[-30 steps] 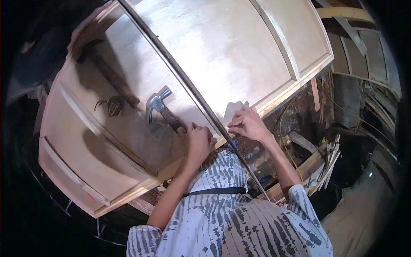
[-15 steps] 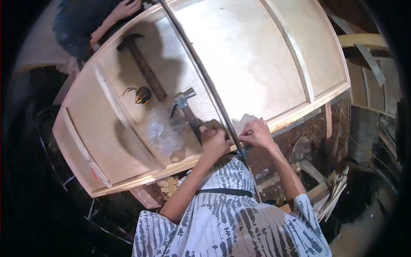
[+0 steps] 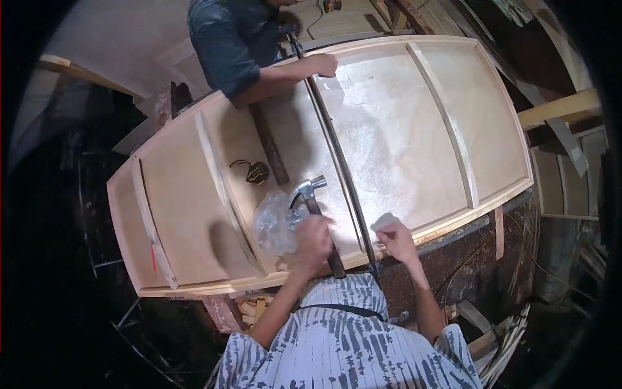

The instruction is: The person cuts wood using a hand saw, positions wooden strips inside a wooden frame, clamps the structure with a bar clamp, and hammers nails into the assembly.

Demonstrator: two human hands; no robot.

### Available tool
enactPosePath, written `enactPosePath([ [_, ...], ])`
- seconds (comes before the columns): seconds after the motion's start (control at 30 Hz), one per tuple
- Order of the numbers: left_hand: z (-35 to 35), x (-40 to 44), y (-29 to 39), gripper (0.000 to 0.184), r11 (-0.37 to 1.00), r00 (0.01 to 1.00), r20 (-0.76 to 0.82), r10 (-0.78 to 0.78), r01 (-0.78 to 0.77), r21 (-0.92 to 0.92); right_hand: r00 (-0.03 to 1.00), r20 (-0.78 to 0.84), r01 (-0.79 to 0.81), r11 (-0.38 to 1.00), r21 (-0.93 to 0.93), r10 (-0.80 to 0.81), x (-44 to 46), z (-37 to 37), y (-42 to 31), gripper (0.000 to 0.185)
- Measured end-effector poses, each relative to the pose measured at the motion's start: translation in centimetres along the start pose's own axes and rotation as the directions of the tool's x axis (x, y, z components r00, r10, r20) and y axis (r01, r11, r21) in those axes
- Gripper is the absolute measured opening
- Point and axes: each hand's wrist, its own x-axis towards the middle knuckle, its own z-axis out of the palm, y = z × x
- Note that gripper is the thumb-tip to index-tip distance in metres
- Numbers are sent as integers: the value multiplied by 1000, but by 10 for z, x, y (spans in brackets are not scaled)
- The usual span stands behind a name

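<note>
So the hammer (image 3: 313, 201) is on the framed wooden panel (image 3: 175, 214), left of the long bar (image 3: 335, 146), beside some crumpled plastic (image 3: 272, 223). Left hand's (image 3: 314, 242) a blur over the handle, can't tell if it's gripping; right hand's (image 3: 387, 235) fingertips are bunched near the bar, contents unclear.

The blurred left hand (image 3: 314, 243) overlaps the claw hammer (image 3: 313, 203), near crumpled clear plastic (image 3: 272, 223).

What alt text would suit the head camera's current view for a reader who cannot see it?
A person's blurred left hand is at a claw hammer's handle, their right hand by a long bar across a wooden-framed panel; opposite, a co-worker's arm reaches over it.
</note>
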Motion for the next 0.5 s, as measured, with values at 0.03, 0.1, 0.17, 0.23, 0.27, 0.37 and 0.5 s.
enactPosePath([
  [0.03, -17, -3, -12, 21, 992, 989, -124, -81, 92, 90, 982, -186, 14, 984, 180, 21, 0, 8, -4, 14],
  [0.1, -43, -13, -45, 21, 963, 952, -269, -147, 200, 181, 951, -304, 105, 982, 158, -53, -5, 2, -55, 15],
  [0.17, -48, -36, -91, 20, 891, 890, -80, -449, 453, 44, 907, -399, 226, 957, 184, -138, -4, 12, -102, 14],
  [0.23, -61, -45, -91, 20, 855, 854, 89, -513, 518, -39, 918, -223, 360, 925, 122, -328, -1, 30, -121, 25],
  [0.27, -65, -44, -89, 21, 806, 802, 256, -540, 580, -119, 912, -96, 405, 911, 75, -398, 3, 35, -132, 33],
  [0.37, -75, -35, -57, 23, 762, 760, 56, -648, 648, 19, 940, 38, 340, 940, -27, -339, 14, 66, -140, 49],
  [0.5, -71, -37, -63, 24, 804, 801, -102, -590, 595, 19, 955, 124, 286, 948, -142, -269, 20, 93, -123, 72],
])
